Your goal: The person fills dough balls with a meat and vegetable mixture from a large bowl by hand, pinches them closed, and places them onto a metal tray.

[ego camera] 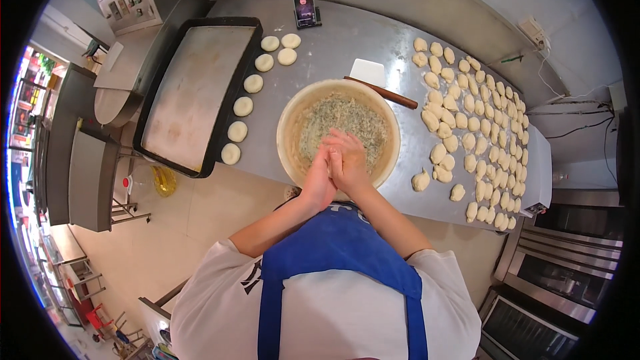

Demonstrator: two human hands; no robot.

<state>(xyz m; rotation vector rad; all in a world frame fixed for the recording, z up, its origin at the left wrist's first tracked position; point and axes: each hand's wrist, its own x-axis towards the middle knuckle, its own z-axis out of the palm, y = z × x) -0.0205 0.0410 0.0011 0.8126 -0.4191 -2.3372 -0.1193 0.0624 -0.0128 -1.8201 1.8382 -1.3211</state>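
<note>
My left hand (320,177) and my right hand (351,162) are pressed palm to palm, over the near side of a wide cream-coloured bowl (286,135). Whether anything lies between the palms is hidden. Inside the bowl is a crumbly filling (345,115), pale with greenish flecks. Just behind the rim lies a brown wooden rolling pin (382,93), beside a white flat scraper or board (368,71). Many portioned dough lumps (470,122) spread over the right part of the steel worktable (350,25). To the left, several flattened round dough cakes (243,106) stand in a line.
A large black-rimmed baking pan (200,90) sits at the table's left end. At the back, a phone (304,8) leans on a stand. A control panel (131,0) is at far left. An oil bottle (164,181) stands on the floor. Glass-fronted ovens (560,280) are at lower right.
</note>
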